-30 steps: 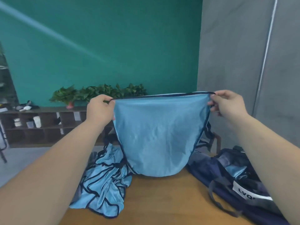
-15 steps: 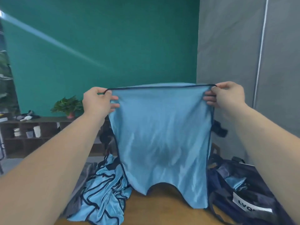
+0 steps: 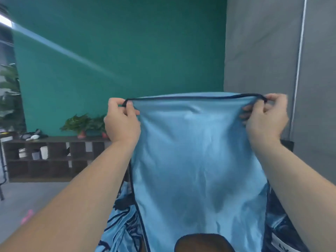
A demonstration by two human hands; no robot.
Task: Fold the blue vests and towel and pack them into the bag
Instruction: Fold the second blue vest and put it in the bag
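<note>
Two hands, left hand (image 3: 121, 122) and right hand (image 3: 264, 119), fingers pinched on the vest (image 3: 198, 160) top hem corners. Thin, limp, probably slippery; keep your hold on the dark binding.

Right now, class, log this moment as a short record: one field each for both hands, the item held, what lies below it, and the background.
left hand: left hand pinches the top left corner of the vest
right hand: right hand pinches the top right corner
held item: blue vest, dark trim, hanging spread between both hands
below left: pile of blue vests, crumpled
below right: dark bag, mostly hidden behind the vest
background: green wall, dark shelf unit with potted plants
</note>
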